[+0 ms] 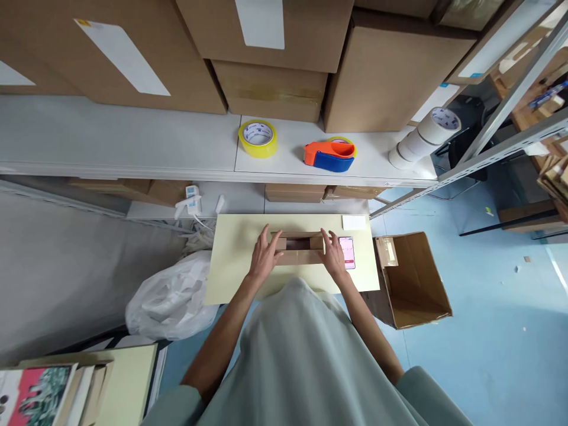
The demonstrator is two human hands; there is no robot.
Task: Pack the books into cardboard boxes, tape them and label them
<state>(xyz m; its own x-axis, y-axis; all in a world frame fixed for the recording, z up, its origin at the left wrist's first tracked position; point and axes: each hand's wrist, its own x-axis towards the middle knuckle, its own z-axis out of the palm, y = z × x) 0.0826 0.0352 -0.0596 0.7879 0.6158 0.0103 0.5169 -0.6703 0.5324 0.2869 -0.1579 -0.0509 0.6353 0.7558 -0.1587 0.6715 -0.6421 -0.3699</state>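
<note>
A small cardboard box lies on the pale yellow tabletop, its end flaps folded inward and a dark gap between them. At the box's left end is my left hand, with the thumb on the near side and the fingers toward the far edge. My right hand grips the right end in the same way. Just right of that hand lies a phone with a lit pink and white screen. Inside the box, little can be made out through the gap.
Above the table, a shelf carries yellow tape, an orange-blue tape dispenser, white rolls and large cartons. An open carton stands on the floor at right. A white plastic bag sits left.
</note>
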